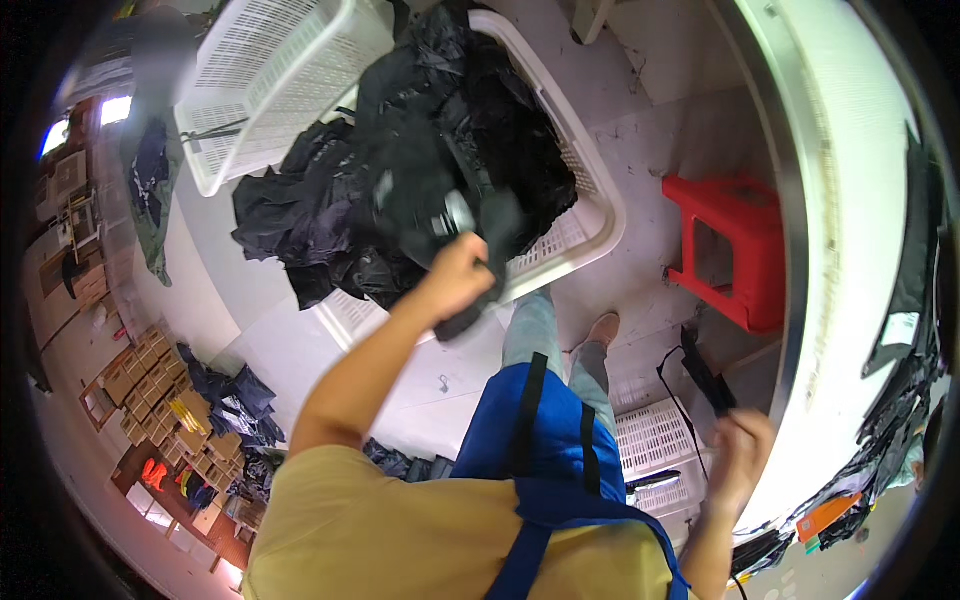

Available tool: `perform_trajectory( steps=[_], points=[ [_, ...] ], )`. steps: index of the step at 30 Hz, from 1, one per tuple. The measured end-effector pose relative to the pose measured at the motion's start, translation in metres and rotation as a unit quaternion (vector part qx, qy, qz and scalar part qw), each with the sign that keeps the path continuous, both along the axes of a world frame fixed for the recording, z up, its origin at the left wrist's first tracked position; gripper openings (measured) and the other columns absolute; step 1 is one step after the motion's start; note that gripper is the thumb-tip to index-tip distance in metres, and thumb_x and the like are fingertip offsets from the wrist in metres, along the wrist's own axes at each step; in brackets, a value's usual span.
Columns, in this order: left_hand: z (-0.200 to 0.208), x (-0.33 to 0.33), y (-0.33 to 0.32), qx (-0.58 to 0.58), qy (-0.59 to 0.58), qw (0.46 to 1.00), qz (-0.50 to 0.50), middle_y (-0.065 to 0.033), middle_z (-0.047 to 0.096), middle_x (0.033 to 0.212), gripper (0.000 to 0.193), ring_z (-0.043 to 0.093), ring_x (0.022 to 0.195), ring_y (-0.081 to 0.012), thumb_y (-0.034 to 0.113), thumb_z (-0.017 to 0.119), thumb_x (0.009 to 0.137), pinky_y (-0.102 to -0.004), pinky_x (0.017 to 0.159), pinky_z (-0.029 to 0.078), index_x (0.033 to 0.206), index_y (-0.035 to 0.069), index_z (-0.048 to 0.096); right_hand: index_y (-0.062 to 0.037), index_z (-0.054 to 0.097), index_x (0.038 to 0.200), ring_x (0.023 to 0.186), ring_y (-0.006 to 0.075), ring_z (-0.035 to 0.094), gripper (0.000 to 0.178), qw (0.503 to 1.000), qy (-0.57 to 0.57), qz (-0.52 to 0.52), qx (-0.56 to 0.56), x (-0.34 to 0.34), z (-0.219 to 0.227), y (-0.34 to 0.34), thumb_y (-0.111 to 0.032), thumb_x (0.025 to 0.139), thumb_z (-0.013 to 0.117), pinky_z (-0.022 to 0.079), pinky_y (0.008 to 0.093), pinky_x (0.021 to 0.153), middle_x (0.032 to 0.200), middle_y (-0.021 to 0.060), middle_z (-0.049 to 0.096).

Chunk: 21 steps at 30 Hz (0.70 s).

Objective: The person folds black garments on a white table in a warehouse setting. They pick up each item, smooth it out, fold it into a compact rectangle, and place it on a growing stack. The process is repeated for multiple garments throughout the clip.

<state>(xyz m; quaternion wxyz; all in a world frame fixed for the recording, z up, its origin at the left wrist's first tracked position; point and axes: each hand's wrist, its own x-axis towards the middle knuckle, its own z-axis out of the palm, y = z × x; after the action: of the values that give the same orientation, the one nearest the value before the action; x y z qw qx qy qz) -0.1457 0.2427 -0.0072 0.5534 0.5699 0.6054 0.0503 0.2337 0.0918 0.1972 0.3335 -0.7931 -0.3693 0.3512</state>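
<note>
My left hand point(460, 277) is closed on a black garment point(425, 185) with a white patch, held over a white plastic basket point(610, 215). Motion blurs the cloth. Black garments point(310, 190) fill the basket, and several drape over its left side. On the right, beside the table edge, my right hand point(740, 455) is curled closed and slightly blurred. A dark strap-like piece point(706, 375) reaches up to its fingers, but what is inside the fist is hidden.
A white table point(850, 250) curves along the right, with black garments point(905, 430) on its far side. Under its edge stands a red stool point(740, 250). Another white basket point(655, 440) is beside my legs. A second upright basket point(280, 80) adjoins the filled one.
</note>
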Motion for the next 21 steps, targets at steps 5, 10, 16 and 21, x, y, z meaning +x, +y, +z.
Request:
perform_trajectory(
  steps=[5,10,16,21],
  points=[
    [0.187,0.081,-0.063,-0.075,-0.324,0.943,-0.030,-0.0003,0.039,0.084,0.027,0.041,0.080,-0.0104,0.007,0.061,0.074,-0.0266,0.072,0.039,0.090,0.009,0.041,-0.0089,0.038,0.139,0.122,0.0224,0.046,0.063,0.697,0.639,-0.038,-0.325,-0.108,-0.104,0.070,-0.046,0.091,0.054,0.044,0.0355,0.094,0.138,0.0129,0.042],
    [0.290,0.087,-0.074,-0.216,-0.369,0.886,-0.177,-0.0029,0.047,0.093,0.027,0.047,0.088,-0.0114,0.014,0.061,0.085,-0.0282,0.078,0.043,0.104,0.006,0.044,0.0055,0.050,0.124,0.108,0.0218,0.052,0.069,0.682,0.498,0.483,-0.231,-0.227,-0.080,0.100,-0.027,0.068,0.074,0.040,0.0305,0.093,0.116,0.0144,0.058],
    [0.278,-0.096,-0.073,0.010,-0.318,0.885,0.339,-0.0160,0.064,0.094,0.037,0.065,0.084,-0.0209,0.027,0.050,0.096,-0.0347,0.075,0.054,0.115,-0.005,0.049,0.0034,0.052,0.115,0.087,0.0197,0.060,0.048,0.724,0.466,0.482,-0.160,-0.174,0.072,0.135,-0.007,0.069,0.061,0.047,0.0320,0.076,0.098,0.0118,0.064],
    [0.192,-0.124,-0.114,-0.135,-0.120,0.777,0.604,-0.0202,0.052,0.124,0.064,0.047,0.118,-0.0291,0.035,0.058,0.090,-0.0397,0.099,0.038,0.136,-0.002,0.033,0.0024,0.053,0.119,0.097,0.0367,0.059,0.050,0.550,0.439,0.709,0.044,-0.165,0.223,0.135,-0.006,0.070,0.056,0.047,0.0389,0.083,0.105,0.0239,0.061]
  ],
)
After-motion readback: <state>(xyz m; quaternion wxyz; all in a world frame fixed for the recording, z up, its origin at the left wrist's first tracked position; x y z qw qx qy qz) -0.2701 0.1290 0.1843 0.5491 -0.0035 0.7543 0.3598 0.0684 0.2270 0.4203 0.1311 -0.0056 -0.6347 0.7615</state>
